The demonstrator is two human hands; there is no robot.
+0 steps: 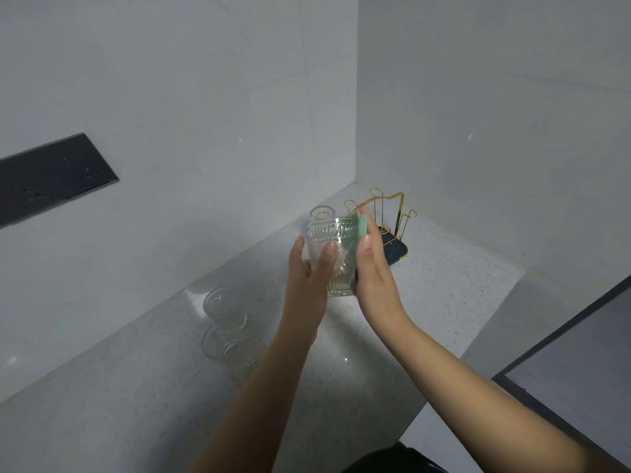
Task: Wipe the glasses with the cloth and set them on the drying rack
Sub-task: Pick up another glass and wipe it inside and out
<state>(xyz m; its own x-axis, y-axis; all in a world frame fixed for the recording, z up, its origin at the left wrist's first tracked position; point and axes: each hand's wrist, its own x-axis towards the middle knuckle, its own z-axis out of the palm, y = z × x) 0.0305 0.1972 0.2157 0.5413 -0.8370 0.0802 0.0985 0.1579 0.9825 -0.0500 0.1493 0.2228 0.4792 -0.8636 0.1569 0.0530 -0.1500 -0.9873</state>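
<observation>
I hold a clear embossed glass point(333, 249) upright above the counter, in front of the drying rack. My left hand point(309, 274) grips its left side with thumb and fingers around the wall. My right hand point(372, 268) presses a pale green cloth point(360, 228) against the glass's right side, thumb at the rim. The gold wire drying rack point(392, 208) with a dark tray point(397, 250) stands in the corner behind. One glass point(321, 212) sits upside down on the rack's left. Three more glasses point(227, 307) stand on the counter at the left.
The speckled white counter point(444, 302) meets grey walls at the back and right. A dark panel point(51, 175) is set in the left wall. A dark-framed surface point(573, 363) lies lower right.
</observation>
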